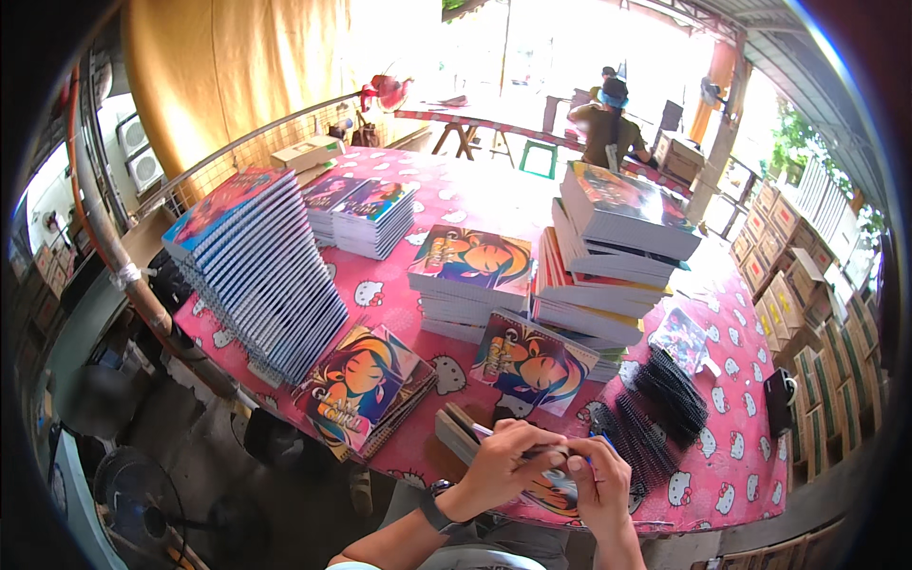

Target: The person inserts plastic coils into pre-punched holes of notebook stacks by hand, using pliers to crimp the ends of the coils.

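Note:
At the table's near edge, my left hand [513, 464] and my right hand [598, 480] meet with bent, closed fingertips over a notebook with a colourful cover [551, 496]. What they pinch is hidden between the fingers. A thin white stick [482, 430] pokes out beside my left hand, and something slim and blue shows by my right fingers. Just left of my left hand stands a thick block of pages [458, 432]. Beyond my hands lies a spiral notebook with a cartoon cover [534, 363]. Black binding coils [646, 418] are heaped to the right of my right hand.
A tall leaning stack of spiral notebooks [261, 275] rises at left, with more notebooks [366, 385] before it. Book stacks [470, 285] and a taller, uneven pile [613, 256] occupy the middle. A person [611, 123] is at a farther table; cartons [788, 285] line the right.

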### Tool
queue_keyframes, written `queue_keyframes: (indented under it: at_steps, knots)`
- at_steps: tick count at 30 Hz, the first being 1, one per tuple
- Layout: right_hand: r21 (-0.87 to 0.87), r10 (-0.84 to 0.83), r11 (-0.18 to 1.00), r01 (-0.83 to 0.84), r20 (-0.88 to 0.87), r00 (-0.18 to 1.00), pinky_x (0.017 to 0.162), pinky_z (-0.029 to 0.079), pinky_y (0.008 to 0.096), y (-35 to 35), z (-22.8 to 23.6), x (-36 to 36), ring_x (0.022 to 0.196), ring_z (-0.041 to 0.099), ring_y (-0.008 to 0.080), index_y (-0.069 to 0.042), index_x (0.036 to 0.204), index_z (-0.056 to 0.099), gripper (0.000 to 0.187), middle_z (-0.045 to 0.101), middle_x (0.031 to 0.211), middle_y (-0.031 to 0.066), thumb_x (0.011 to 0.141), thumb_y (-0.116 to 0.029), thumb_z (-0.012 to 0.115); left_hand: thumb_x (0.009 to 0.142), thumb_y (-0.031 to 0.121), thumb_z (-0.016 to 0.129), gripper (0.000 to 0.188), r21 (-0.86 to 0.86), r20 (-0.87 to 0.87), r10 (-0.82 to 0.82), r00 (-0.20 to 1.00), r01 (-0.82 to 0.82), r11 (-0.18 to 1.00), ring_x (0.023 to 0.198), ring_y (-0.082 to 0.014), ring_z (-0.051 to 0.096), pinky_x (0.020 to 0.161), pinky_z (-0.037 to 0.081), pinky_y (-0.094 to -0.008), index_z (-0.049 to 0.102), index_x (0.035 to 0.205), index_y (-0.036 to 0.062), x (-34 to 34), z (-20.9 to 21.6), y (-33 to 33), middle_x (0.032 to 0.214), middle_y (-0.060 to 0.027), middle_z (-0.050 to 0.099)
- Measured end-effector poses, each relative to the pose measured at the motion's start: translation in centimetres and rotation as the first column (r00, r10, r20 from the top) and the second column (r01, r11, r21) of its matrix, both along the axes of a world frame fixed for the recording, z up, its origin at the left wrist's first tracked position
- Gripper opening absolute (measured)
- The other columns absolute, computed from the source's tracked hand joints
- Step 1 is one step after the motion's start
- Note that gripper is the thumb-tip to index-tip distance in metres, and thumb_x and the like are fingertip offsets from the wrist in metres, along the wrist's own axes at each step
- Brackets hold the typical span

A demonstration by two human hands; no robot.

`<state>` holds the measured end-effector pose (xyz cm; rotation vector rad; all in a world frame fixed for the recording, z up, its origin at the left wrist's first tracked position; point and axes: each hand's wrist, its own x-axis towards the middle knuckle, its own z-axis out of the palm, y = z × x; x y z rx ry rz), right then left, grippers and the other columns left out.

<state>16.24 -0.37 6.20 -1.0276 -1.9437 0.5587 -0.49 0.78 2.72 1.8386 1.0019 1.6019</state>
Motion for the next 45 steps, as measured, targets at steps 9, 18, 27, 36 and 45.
queue_keyframes:
  at_steps: [9,18,27,36,45]
  knots:
    - [-0.313,-0.204,0.937,0.156,-0.128,0.971,0.078,0.048,0.0303,9.4,-7.8,8.7,0.096,0.058,0.0162,-0.001,0.118,0.054,0.035,0.062,0.109,0.0075,0.087,-0.014,0.062,0.086,0.015,0.051,0.021,-0.012,0.388,0.448,0.806,-0.481,0.877,0.067,-0.0104,0.052,0.062,0.041,-0.0248,0.06,0.078,-0.0018,-17.4,9.8,1.5,0.074,-0.0051,0.057]
    - [-0.379,-0.285,0.917,0.122,-0.411,0.866,0.088,0.045,0.0305,15.4,-16.9,4.4,0.106,0.053,0.0203,0.002,0.131,0.037,0.063,0.053,0.118,0.0128,0.079,-0.009,0.07,0.071,0.037,0.072,0.061,0.099,-0.771,0.32,0.55,-0.393,0.914,0.123,-0.031,0.04,0.102,0.025,-0.0548,0.054,0.123,0.0087,-19.4,-3.1,8.7,0.134,-0.0135,0.044]
    - [-0.395,-0.212,0.915,0.082,-0.298,0.931,0.087,0.043,0.0286,16.6,-18.7,4.2,0.096,0.055,0.0135,0.0,0.114,0.055,0.036,0.061,0.103,0.0041,0.081,-0.003,0.068,0.073,0.046,0.071,0.095,-0.168,-0.934,0.049,0.354,-0.557,0.813,0.142,-0.0348,0.008,0.107,0.007,-0.0661,0.022,0.147,0.0118,-18.3,-10.4,3.9,0.154,-0.0145,0.012]
    - [-0.422,-0.185,0.905,0.049,-0.288,0.939,0.068,0.046,0.0249,11.1,-14.4,2.1,0.074,0.056,0.0083,-0.001,0.102,0.064,0.021,0.066,0.087,0.0027,0.082,-0.004,0.066,0.076,0.034,0.074,0.087,-0.245,-0.318,0.28,0.906,-0.364,0.899,0.133,-0.0348,0.035,0.11,0.021,-0.0475,0.028,0.143,0.0029,-12.8,-4.9,3.2,0.144,-0.0213,0.034]
    - [-0.156,0.044,0.984,-0.089,-0.272,0.961,0.06,0.044,0.0246,0.6,-7.0,0.2,0.068,0.056,0.0095,-0.003,0.1,0.065,0.022,0.061,0.078,0.0024,0.078,0.0,0.065,0.081,0.003,0.068,0.046,-0.272,0.592,-0.274,0.758,0.508,0.818,0.099,-0.017,0.06,0.088,0.049,-0.0331,0.051,0.124,0.0,-12.2,-5.8,3.6,0.113,-0.0098,0.061]
